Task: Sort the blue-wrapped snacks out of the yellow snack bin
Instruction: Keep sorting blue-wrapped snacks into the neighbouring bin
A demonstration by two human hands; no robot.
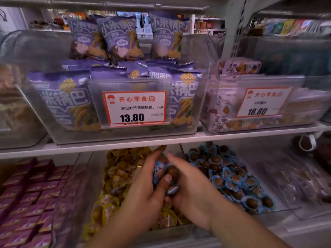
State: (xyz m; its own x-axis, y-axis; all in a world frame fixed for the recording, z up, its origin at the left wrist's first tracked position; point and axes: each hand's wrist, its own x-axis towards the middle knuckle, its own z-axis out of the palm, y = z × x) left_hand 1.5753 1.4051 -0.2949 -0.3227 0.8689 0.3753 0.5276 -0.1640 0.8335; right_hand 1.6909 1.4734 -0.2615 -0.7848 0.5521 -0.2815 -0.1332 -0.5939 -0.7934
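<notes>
Clutching blue-wrapped snacks [165,173] between curled fingers [165,181] of both hands, above yellow snack bin [114,178].

Between the left hand [143,190] and right hand [189,192] sits a cluster of blue-wrapped snacks [165,173], pale blue foil with round brown centres. Under and left of the hands, the yellow snack bin [114,178] shows golden-yellow wrappers with brown patches. Right of the hands, a clear bin of blue snacks [231,178] repeats the light blue rims around brown domes. Far left of the hands lie magenta boxes [30,190]. Above the hands, purple bags [66,99] carry white lettering and yellow lattice squares, behind a white price label [134,108] edged in orange-red with black numerals.
</notes>
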